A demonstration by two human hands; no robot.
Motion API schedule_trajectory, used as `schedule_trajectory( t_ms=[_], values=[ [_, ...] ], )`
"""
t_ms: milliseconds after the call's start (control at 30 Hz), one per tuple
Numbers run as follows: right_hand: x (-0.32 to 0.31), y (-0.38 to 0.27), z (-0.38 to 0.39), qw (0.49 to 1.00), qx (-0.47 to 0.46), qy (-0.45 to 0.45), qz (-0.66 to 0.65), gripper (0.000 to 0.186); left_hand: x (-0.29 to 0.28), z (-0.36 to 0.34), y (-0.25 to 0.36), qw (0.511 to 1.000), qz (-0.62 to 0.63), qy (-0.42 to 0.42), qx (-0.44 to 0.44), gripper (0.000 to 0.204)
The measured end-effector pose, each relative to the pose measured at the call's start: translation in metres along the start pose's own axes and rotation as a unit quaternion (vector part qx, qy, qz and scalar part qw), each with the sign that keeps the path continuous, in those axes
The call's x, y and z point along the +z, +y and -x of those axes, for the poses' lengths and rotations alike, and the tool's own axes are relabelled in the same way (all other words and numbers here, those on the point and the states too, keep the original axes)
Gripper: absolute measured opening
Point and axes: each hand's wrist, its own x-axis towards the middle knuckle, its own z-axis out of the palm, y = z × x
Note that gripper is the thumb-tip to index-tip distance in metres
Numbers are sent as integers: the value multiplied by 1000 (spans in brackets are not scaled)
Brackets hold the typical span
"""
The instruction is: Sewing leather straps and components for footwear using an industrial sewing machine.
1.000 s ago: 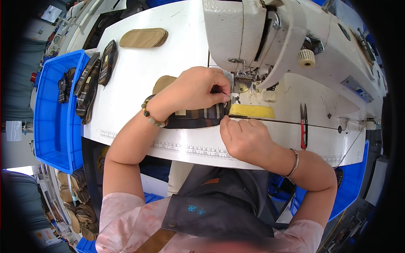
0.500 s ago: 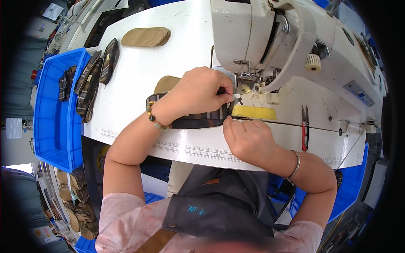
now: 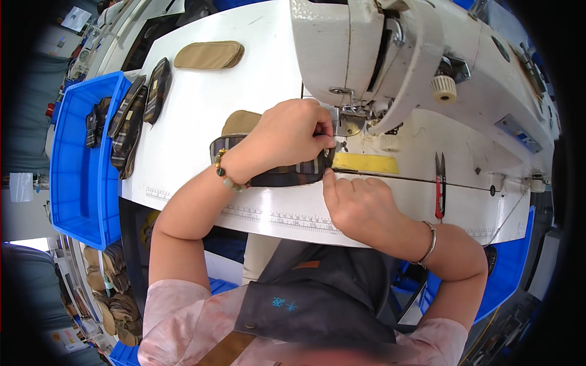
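Note:
A dark plaid pouch with a zipper-like edge lies on the white sewing table, just in front of the machine's presser foot. My left hand rests over it, thumb and fingers pinched at its right end. Part of the pouch is hidden beneath that hand and wrist. From the near side my right hand reaches the same end, fingers curled and the tip of the index finger and thumb at its lower corner. A tan fabric piece shows from behind the pouch.
The white sewing machine fills the upper right. A yellow strip and red-handled thread snips lie right of my hands. Tan pieces, more plaid pouches and a blue bin are at the left.
The machine appears slightly further left in the view. My hands stay at the pouch's right end, with hardly any movement.

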Motion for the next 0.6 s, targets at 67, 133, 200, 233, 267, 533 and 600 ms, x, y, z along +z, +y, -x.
schedule_trajectory(
  t_ms=[67,133,200,233,267,533,600],
  values=[
    [2,3,-1,1000,-2,21,0,38,3,-1,-3,1000,-13,5,14,11],
    [5,7,-2,999,-2,42,2,34,4,-4,-5,1000,7,10,4,11],
    [9,11,-4,998,47,39,20,34,4,-10,-6,999,13,25,-28,11],
    [11,16,-6,998,48,39,21,34,4,-14,-7,997,21,40,-60,12],
    [14,23,-8,998,53,39,23,36,5,-18,-9,997,21,40,-59,12],
    [19,43,-14,995,92,43,21,42,2,-46,-21,989,-117,82,40,23],
    [20,44,-14,994,90,53,23,42,1,-47,-20,991,-116,70,19,26]
  ],
)
